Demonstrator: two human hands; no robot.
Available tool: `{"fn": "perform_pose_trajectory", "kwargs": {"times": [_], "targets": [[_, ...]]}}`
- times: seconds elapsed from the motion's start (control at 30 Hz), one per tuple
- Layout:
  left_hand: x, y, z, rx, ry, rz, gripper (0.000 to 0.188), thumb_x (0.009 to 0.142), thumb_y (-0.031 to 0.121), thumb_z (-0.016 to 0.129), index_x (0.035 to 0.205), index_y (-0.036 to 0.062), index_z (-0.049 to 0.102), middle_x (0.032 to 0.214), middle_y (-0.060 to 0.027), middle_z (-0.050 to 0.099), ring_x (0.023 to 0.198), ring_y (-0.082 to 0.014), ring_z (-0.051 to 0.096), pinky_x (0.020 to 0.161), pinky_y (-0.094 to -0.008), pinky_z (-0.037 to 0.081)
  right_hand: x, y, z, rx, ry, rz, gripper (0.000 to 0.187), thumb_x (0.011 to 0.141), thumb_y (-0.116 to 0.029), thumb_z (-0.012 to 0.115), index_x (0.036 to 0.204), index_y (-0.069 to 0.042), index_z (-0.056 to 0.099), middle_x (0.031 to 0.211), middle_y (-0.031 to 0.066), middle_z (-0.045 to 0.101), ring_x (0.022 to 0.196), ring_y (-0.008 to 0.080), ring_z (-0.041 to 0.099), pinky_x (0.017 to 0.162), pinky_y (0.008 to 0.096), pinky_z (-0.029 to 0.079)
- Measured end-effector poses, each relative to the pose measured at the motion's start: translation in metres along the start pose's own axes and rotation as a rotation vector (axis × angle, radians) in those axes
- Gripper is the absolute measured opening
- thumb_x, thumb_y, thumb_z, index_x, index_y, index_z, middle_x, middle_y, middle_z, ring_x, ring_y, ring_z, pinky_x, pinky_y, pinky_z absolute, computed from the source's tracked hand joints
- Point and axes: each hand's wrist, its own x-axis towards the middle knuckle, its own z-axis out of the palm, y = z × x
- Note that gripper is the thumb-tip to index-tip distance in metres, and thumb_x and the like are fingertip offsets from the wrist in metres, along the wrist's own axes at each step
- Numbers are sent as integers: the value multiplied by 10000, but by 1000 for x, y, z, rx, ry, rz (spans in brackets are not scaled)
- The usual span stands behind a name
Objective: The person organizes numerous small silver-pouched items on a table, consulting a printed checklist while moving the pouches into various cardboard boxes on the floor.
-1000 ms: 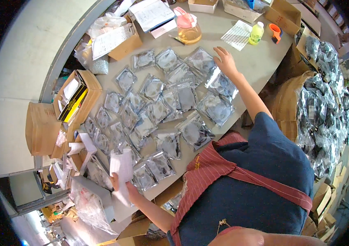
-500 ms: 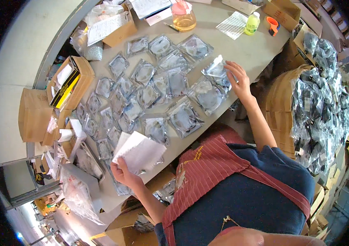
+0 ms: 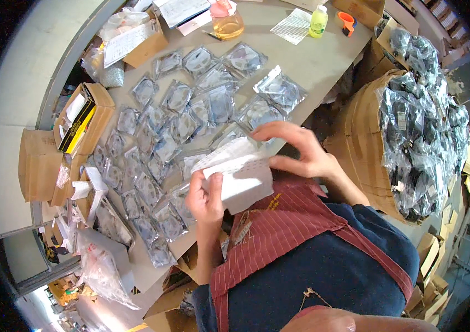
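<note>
A few white paper sheets (image 3: 246,185) are gripped at their left edge by my left hand (image 3: 206,199), its thumb on top. Rows of small marks run across the upper part of the sheets. My right hand (image 3: 301,152) reaches in at their right edge, thumb and fingers apart; whether a fingertip touches the paper cannot be made out. Beneath and beyond the sheets, many flat clear plastic bags (image 3: 185,126) holding grey ring-shaped parts are spread over the table. One such bag (image 3: 280,88) lies at the far right of the spread.
A pitcher of amber liquid (image 3: 227,22), a yellow-green bottle (image 3: 318,21), a gridded sheet (image 3: 292,26) and an orange tape dispenser (image 3: 346,24) stand or lie at the back. Cardboard boxes (image 3: 92,119) line the left. A large carton (image 3: 359,141) of bagged black items stands right.
My right hand has left the bag at the far right and come to the sheets. My left hand has moved right, bringing the sheets in front of my apron.
</note>
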Motion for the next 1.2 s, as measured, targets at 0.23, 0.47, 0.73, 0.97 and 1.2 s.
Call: {"fn": "perform_pose_trajectory", "kwargs": {"times": [0.23,0.47,0.73,0.97,1.2], "targets": [[-3,-6,8,-57,-16,-122,97,968,82,643,1009,0,614,880,19,594,786,-45,505,701,-203,400,-16,4,34,-2,-39,169,437,821,-73,735,1226,-12,581,1157,150,623,1087,298,617,934,380,496],[-13,-6,10,77,104,-10,214,931,100,708,836,21,533,755,27,524,705,-48,406,582,-189,342,-13,2,38,-44,-21,197,337,840,-40,734,1144,0,595,1091,120,631,1026,246,631,895,355,499],[-25,-4,3,35,150,-16,251,917,111,726,791,34,523,749,39,510,711,-47,433,619,-204,366,-13,1,47,526,-37,512,200,902,-86,711,1064,-18,614,986,14,650,908,79,610,770,250,489],[-32,-14,-6,-92,160,-109,172,899,119,740,858,6,618,786,21,592,741,-61,498,660,-211,416,-12,5,55,661,-38,555,147,930,-111,688,1026,-12,637,953,24,675,863,77,619,747,234,489],[-29,-9,-9,144,99,-70,187,891,104,726,1025,-19,683,895,-25,686,830,-99,597,752,-234,463,2,10,59,-67,-114,128,191,862,-79,683,1020,-8,603,953,123,635,883,291,643,757,381,514]]}}
